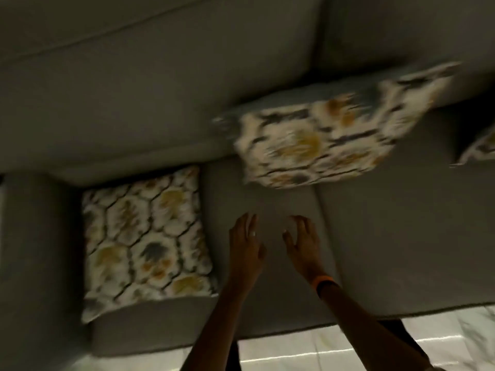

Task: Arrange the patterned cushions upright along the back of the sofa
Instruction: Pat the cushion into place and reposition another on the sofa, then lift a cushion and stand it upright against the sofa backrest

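One patterned cushion (146,242), cream with yellow and grey motifs, lies flat on the grey sofa seat (388,236) beside the left armrest. A second patterned cushion (321,137) is blurred and leans upright against the sofa back (134,89) at centre right. The corner of a third patterned cushion (479,148) shows at the right edge. My left hand (245,247) and my right hand (302,242) hover over the bare seat below the second cushion, fingers spread, holding nothing and clear of every cushion.
The grey left armrest (34,250) borders the flat cushion. A pale glossy floor (348,344) runs along the sofa's front edge at the bottom. An orange band sits on my right wrist.
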Available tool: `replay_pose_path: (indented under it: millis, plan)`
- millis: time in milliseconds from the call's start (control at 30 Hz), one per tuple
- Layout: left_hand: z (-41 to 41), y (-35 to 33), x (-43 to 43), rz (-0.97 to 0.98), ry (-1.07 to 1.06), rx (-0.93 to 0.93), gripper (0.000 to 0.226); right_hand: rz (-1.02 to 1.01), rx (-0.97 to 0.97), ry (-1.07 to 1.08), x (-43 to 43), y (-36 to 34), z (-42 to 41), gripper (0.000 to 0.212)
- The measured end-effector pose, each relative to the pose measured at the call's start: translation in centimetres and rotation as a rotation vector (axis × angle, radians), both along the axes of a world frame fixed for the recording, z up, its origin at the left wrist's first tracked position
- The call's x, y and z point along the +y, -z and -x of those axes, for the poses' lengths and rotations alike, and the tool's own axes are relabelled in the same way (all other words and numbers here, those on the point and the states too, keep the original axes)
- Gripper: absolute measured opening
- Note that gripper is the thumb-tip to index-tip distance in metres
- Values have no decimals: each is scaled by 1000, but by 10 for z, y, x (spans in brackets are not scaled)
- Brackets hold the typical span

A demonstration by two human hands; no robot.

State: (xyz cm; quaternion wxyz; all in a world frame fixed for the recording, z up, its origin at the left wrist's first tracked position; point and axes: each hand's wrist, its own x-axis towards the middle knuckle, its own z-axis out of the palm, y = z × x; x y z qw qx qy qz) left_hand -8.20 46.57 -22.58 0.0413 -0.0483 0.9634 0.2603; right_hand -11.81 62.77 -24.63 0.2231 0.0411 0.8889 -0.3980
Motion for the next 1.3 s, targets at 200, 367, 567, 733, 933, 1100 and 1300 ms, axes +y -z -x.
replay_pose_path:
  millis: [200, 367, 567, 733, 933, 1100, 1300]
  plan:
    - [-81, 17, -255, 207, -288, -2, 77, 193, -162, -40, -198, 9, -46, 72]
    - [-87, 15, -370, -203, -734, -220, 113, 444, -140, 193, -281, 13, -29, 104]
    - [-57, -13, -405, -1074, -969, -213, 70, 503, -264, 86, -288, -21, -3, 78]
    - [-58, -45, -445, -866, -783, 198, 91, 536, -58, 119, -313, -70, -1, 87]
    - [-20, -35, -471, -696, -633, -32, 94, 377, 28, -123, -351, -50, 47, 118]
    - [-18, -18, -475, -691, -654, 4, 97, 249, 66, -178, -358, -38, 61, 108]
    - [-21, -14, -455, -612, -702, 139, 92, 270, 84, -106, -353, -25, 55, 116]
